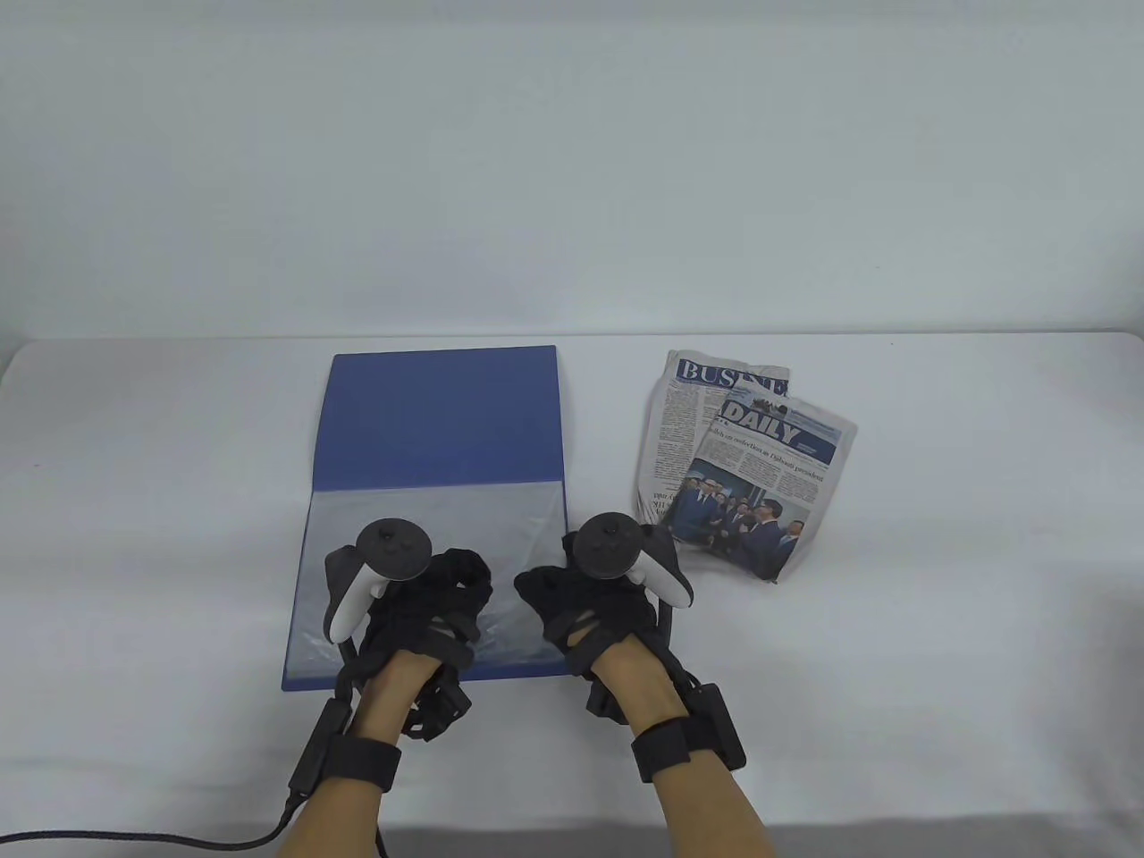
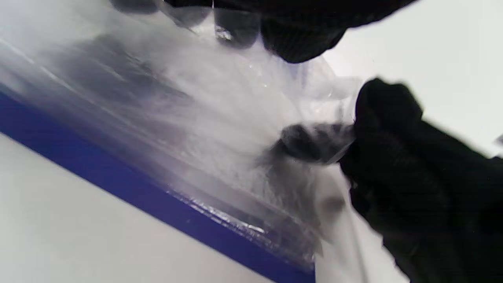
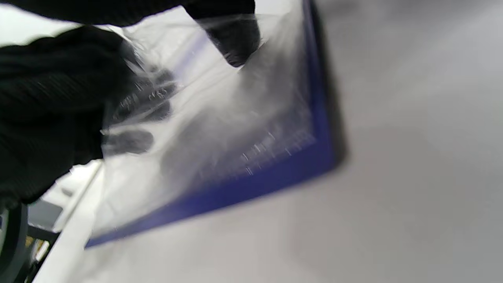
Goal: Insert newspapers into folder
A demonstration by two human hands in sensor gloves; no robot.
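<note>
A blue folder lies open on the table, with clear plastic sleeves on its near half. My left hand and right hand both rest on the near part of the sleeves, close together. In the left wrist view my left fingers hold the clear sleeve from above, and a finger of my right hand shows through the plastic. In the right wrist view my right fingertips pinch the sleeve, lifted off the blue cover. Two folded newspapers lie to the right, untouched.
The white table runs wide on both sides of the folder. A black cable trails off my left wrist at the near left edge. The newspapers overlap, the "DAILY" one on top of the "BUSINESS" one.
</note>
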